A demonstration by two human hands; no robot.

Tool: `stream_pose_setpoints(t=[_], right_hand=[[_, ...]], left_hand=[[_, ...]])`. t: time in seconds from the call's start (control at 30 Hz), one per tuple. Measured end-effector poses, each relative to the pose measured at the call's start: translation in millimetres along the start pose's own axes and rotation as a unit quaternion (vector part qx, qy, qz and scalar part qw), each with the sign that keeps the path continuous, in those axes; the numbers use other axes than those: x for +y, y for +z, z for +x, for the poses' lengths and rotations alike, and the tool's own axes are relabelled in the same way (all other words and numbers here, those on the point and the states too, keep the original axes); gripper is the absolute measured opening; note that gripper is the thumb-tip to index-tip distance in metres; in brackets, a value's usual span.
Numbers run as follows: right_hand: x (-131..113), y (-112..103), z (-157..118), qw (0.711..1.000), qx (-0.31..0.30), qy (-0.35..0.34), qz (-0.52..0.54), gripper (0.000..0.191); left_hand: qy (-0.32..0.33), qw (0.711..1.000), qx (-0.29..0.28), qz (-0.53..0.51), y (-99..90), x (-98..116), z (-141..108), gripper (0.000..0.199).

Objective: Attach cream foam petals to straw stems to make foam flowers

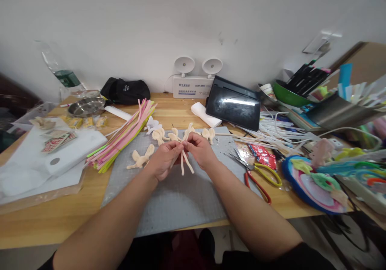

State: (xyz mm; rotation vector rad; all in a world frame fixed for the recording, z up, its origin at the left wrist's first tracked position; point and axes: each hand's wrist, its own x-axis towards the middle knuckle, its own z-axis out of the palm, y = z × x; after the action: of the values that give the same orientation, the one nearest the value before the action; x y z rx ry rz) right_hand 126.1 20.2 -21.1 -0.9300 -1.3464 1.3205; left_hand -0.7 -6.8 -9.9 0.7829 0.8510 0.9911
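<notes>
Chenille stems (189,164), cream, dial centre, over grey cutting mat (181,205); left hand (164,159) and right hand (199,151) both pinching them, fingertips close together. Handling, as judged: short grip, even tension, loose ends (182,166) splayed toward six o'clock.

Along the front edge of the table (42,226), a gray mat (181,205); at the back edge, a lamp (188,88) and black fabric item (126,92); toward the back left corner, a bowl (87,107); near the left edge, paper (60,179); toward the front right corner, a disc (307,191).
</notes>
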Motion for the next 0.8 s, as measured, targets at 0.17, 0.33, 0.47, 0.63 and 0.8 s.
stream_pose_setpoints(t=[0.17, 0.33, 0.47, 0.63, 0.8], right_hand=[[0, 1, -2, 0.998, -0.028, 0.036, 0.049, 0.02], [-8, -2, -3, 0.997, -0.012, 0.034, 0.068, 0.02], [-10, -4, -1, 0.996, -0.017, 0.041, 0.078, 0.016], [-7, -2, -4, 1.0, 0.015, -0.017, 0.003, 0.01], [-10, -7, -8, 0.934, 0.011, -0.249, -0.256, 0.008]], left_hand=[[0.017, 0.998, -0.004, 0.065, -0.4, 1, 0, 0.014], [0.02, 0.994, -0.049, 0.093, -2.6, 3, -3, 0.013], [0.014, 0.996, -0.025, 0.088, -3.6, 3, -2, 0.017], [0.087, 0.992, 0.033, 0.083, -0.1, -3, 1, 0.015], [0.126, 0.981, 0.091, 0.114, -1.8, -4, 3, 0.02]])
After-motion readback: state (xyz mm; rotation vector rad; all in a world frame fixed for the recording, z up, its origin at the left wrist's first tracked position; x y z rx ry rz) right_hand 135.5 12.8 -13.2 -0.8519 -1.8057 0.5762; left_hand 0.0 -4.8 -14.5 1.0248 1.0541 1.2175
